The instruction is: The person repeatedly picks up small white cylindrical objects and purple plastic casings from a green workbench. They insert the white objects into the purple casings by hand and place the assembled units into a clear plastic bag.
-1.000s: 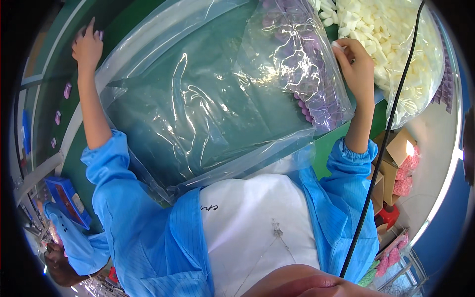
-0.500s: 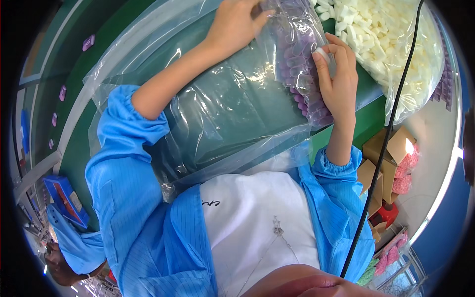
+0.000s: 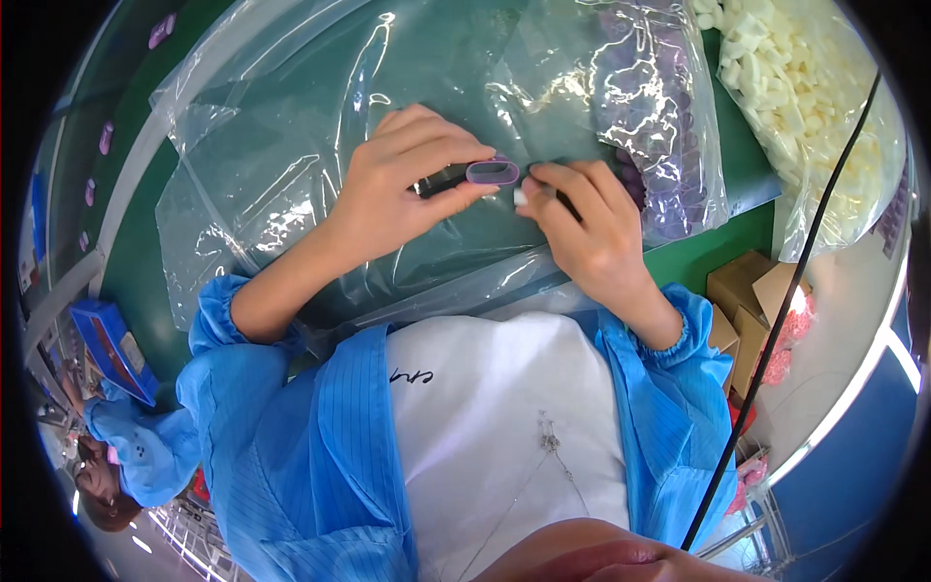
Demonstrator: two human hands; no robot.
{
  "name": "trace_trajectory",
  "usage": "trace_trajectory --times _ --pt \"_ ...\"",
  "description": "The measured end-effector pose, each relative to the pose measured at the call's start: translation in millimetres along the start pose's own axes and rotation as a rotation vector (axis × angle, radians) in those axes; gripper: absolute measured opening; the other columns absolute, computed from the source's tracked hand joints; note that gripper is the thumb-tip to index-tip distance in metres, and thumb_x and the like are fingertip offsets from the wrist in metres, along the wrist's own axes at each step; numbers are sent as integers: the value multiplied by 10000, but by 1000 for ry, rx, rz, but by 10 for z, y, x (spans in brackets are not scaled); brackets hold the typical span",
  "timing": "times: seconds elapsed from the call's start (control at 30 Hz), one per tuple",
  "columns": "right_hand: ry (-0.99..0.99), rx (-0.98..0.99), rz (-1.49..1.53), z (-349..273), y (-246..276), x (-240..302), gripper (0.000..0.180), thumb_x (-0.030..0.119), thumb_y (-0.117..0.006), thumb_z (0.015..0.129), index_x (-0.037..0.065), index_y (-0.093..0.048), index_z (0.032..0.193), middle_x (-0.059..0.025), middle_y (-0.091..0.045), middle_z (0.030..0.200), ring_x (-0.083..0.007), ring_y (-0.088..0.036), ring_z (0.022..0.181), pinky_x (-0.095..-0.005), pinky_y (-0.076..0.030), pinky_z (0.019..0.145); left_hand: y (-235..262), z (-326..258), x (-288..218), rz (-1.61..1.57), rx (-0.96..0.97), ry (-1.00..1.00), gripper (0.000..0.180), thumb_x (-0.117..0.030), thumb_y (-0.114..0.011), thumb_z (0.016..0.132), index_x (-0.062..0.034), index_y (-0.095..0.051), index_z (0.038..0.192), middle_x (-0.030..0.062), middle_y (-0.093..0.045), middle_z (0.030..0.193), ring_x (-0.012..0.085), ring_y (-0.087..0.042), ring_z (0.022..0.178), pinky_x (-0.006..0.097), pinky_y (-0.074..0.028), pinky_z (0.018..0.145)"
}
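My left hand point(image 3: 402, 179) pinches a small purple oval piece point(image 3: 493, 173) with a hollow, open end, between thumb and fingers. Just right of it, my right hand point(image 3: 593, 218) is closed on a small white piece point(image 3: 521, 197), mostly covered by the fingertips. The two pieces are close together but apart. Beneath both hands a large clear plastic bag point(image 3: 291, 145) lies spread over the green work surface. Rows of purple pieces point(image 3: 669, 126) show through the clear plastic to the right of my right hand.
A clear bag full of small white pieces point(image 3: 795, 107) stands at the far right. A black cable point(image 3: 786, 320) hangs across the right side. Cardboard boxes point(image 3: 742, 291) are below it. Purple pieces point(image 3: 106, 138) sit in a line at far left, near a blue bin point(image 3: 112, 349) and a co-worker point(image 3: 145, 451).
My left hand has come back from the purple pieces at the upper right and now holds one. My right hand has moved left and nearer, still holding the white piece.
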State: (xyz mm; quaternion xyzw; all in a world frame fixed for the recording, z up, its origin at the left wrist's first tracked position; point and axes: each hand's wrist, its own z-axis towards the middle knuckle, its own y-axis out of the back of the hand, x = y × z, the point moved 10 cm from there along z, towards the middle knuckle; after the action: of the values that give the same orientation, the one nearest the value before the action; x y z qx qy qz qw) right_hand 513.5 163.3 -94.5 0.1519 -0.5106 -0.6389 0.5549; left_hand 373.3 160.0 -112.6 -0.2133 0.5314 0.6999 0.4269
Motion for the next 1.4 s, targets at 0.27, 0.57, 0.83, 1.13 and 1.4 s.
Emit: trace_trajectory --times 0.27,0.57,0.83,1.13,1.4 --pt "-41 -47 143 -170 34 7 190 -26 -780 726 -40 -607 804 -151 -675 1036 -298 -625 857 -383 -543 675 -20 -25 39 -3 -7 48 326 -134 -869 731 -57 -735 1018 54 -722 907 238 -635 843 329 -498 759" --pt "-4 30 151 -133 -23 26 243 -2 -810 680 -43 -651 858 -130 -686 1020 -297 -615 848 -370 -521 667 -39 -34 -20 -13 -22 -52 328 -142 -867 727 -64 -734 1017 50 -722 915 245 -629 839 338 -485 757" --pt "-59 -261 272 89 340 -56 267 -103 -765 688 -47 -680 935 -157 -695 1016 -306 -625 824 -357 -528 681 -33 -37 -37 -24 -36 -67 305 -120 -853 733 -77 -738 1013 34 -736 958 239 -624 837 339 -471 766" --pt "84 -123 187 337 153 181 311 -87 -709 600 -72 -698 911 -152 -691 947 -291 -621 778 -337 -531 631 -24 -58 -51 -35 -53 -77 293 -93 -839 732 -71 -733 1004 31 -734 971 243 -614 835 343 -465 760" --pt "35 -118 219 390 133 84 262 -34 -783 651 -43 -722 905 -128 -689 904 -253 -627 759 -319 -526 616 -19 -75 -12 -48 -55 -52 291 -95 -841 730 -73 -733 999 28 -730 966 239 -615 835 345 -460 760"
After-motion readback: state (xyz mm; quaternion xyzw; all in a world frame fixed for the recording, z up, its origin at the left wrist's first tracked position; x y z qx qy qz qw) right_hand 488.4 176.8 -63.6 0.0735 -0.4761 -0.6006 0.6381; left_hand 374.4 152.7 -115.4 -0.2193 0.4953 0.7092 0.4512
